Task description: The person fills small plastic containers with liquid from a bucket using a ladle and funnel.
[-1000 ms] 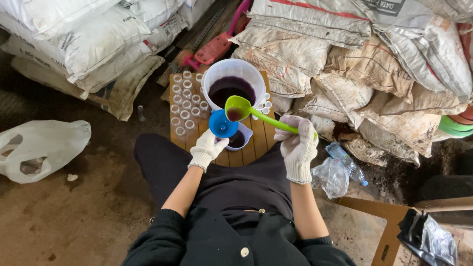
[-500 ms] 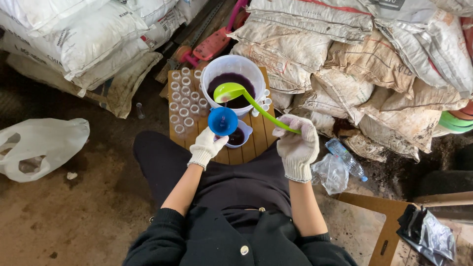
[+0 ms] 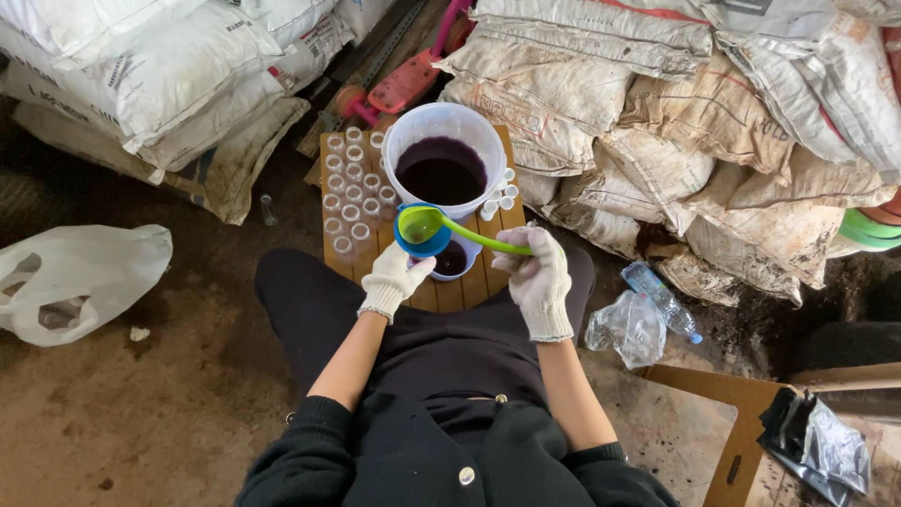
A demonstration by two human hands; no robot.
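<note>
1. Left hand [image 3: 395, 277]: gloved in white knit, closed around the underside of the blue funnel [image 3: 419, 243], held upright above the small wooden table [image 3: 469, 291].
2. Right hand [image 3: 535, 279]: gloved likewise, fingers wrapped tight on the far end of the green ladle [image 3: 441, 229].
3. Ladle bowl: positioned directly over the funnel mouth, covering most of it; handle running to the right and slightly downward into the right fist.
4. Small white cup [image 3: 457, 259]: set on the table just right of the funnel, holding dark purple liquid.
5. White bucket [image 3: 443, 161]: standing at the far edge of the table, beyond the funnel, filled with the same dark purple liquid.
6. Small clear vials [image 3: 349, 202]: grouped upright in rows on the left part of the table, beside the bucket; a few more at the bucket's right side.
7. Surroundings: stacked woven sacks [image 3: 713, 122] behind and right of the table, white plastic bag [image 3: 80, 277] on the dirt floor at left, crushed plastic bottle [image 3: 662, 300] at right.
8. Content of ladle bowl: not discernible.
</note>
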